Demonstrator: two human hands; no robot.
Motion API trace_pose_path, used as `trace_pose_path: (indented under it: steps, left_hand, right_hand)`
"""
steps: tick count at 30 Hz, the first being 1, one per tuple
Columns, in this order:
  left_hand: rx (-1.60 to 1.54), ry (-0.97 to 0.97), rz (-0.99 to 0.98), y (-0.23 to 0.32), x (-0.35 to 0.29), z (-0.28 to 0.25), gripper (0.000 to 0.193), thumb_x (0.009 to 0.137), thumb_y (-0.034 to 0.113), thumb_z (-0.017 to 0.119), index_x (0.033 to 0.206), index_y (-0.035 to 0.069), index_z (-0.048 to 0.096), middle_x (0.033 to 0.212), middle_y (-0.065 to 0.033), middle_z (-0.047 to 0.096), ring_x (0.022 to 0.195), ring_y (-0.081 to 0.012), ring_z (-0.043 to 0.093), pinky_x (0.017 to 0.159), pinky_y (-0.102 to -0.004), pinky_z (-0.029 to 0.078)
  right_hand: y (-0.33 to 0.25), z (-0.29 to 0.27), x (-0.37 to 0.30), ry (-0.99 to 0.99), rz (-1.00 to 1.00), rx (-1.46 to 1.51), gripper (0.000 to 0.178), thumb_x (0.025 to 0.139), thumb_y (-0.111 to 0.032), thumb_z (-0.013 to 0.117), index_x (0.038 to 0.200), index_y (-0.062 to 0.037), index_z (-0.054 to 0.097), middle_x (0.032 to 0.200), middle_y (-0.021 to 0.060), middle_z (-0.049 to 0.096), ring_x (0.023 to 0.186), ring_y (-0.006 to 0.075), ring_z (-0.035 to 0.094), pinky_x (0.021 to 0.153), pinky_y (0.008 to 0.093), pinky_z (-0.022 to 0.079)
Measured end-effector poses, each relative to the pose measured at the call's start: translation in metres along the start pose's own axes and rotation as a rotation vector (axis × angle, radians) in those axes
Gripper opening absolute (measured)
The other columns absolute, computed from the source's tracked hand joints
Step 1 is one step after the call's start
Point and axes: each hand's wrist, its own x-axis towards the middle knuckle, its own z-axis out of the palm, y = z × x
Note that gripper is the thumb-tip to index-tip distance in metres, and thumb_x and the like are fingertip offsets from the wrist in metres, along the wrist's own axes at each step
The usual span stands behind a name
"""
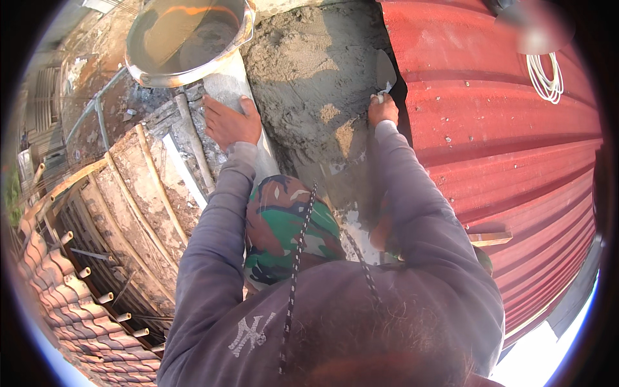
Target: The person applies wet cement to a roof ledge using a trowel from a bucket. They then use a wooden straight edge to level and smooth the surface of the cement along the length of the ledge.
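In my right hand is the handle of a trowel, its blade pointing away from me beside the red metal sheet. Wet grey mortar spreads over the surface between my two hands, rough and lumpy at the far end, smoother nearer my knees. My left hand lies on the pale concrete edge to the left of the mortar, fingers stretched and thumb apart, holding nothing. Just beyond that hand a wide bucket sits on the edge, with some grey-brown mix inside.
Red corrugated roofing rises along the right side, with a coil of white cable on it. A short piece of wood lies near my right elbow. To the left, past the edge, are wooden poles and clay roof tiles lower down.
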Motion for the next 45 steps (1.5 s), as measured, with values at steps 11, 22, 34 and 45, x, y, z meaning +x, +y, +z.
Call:
trace_pose_path:
  steps: [11,22,34,45]
  left_hand:
    - [-0.005,-0.010,-0.010,0.002,0.003,0.000,0.093,0.096,0.046,0.062,0.161,-0.010,0.028,0.156,-0.0320,0.047,0.144,-0.0441,0.047,0.121,-0.0541,0.032]
    - [-0.002,-0.026,-0.012,0.001,0.004,0.000,0.093,0.095,0.047,0.060,0.162,-0.010,0.028,0.157,-0.0318,0.047,0.145,-0.0445,0.047,0.122,-0.0533,0.031]
    - [-0.026,-0.061,-0.030,0.005,0.004,-0.002,0.093,0.096,0.047,0.060,0.163,-0.009,0.026,0.158,-0.0319,0.045,0.147,-0.0444,0.044,0.123,-0.0541,0.029]
    - [-0.020,-0.072,-0.049,0.003,0.003,-0.002,0.094,0.096,0.047,0.060,0.164,-0.008,0.024,0.160,-0.0315,0.044,0.147,-0.0441,0.043,0.123,-0.0551,0.029]
  right_hand:
    - [-0.186,0.083,-0.008,-0.158,-0.129,-0.086,0.048,0.102,-0.035,0.061,0.142,-0.0079,0.061,0.135,0.0219,0.071,0.126,0.0390,0.070,0.106,0.0477,0.056]
    - [-0.172,0.073,-0.059,-0.346,-0.531,0.093,0.051,0.106,-0.041,0.057,0.141,-0.0041,0.063,0.126,0.0287,0.073,0.122,0.0443,0.069,0.108,0.0523,0.052]
    - [-0.204,0.102,0.006,-0.413,-0.273,-0.001,0.051,0.109,-0.045,0.054,0.136,-0.0030,0.065,0.106,0.0223,0.077,0.072,0.0329,0.076,0.074,0.0459,0.060]
    - [-0.177,0.080,-0.026,-0.595,-0.687,-0.162,0.056,0.110,-0.048,0.050,0.137,-0.0027,0.067,0.129,0.0285,0.072,0.123,0.0408,0.070,0.106,0.0526,0.052]
